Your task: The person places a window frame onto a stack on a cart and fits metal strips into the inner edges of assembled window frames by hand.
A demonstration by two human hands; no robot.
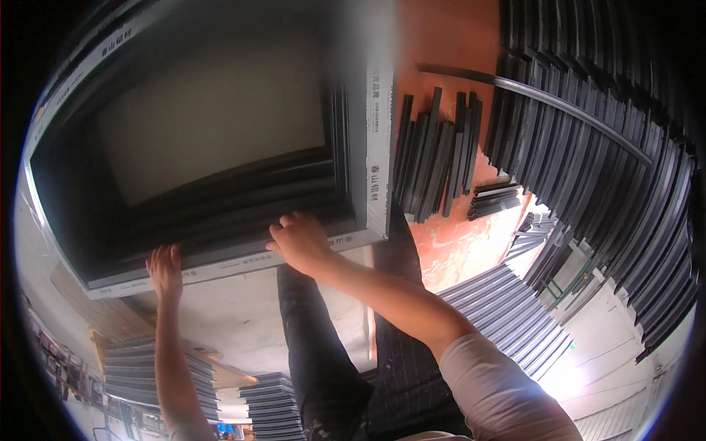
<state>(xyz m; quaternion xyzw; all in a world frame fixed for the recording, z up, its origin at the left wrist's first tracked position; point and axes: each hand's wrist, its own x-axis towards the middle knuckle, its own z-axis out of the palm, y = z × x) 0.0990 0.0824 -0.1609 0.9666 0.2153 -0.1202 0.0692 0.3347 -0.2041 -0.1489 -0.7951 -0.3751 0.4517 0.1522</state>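
Observation:
A large rectangular window frame (220,266) of dark profile, covered with printed white film, fills the upper left. My left hand (166,273) grips its near edge toward the left corner, fingers curled over the rim. Further right along the same edge, my right hand (300,241) is closed over the rim, with its thumb side toward the left. Inside the opening, more dark profile layers (250,175) surround a pale, dim surface (220,110). Both palms' undersides are hidden. The upper part of the frame is blurred.
Long dark bars (588,132) are stacked along the right side. Shorter dark bars (439,158) lie on a reddish-orange surface (460,33). Grey profiles (507,312) form a pile at lower right; other stacks (271,404) stand at lower left. My legs are below the frame.

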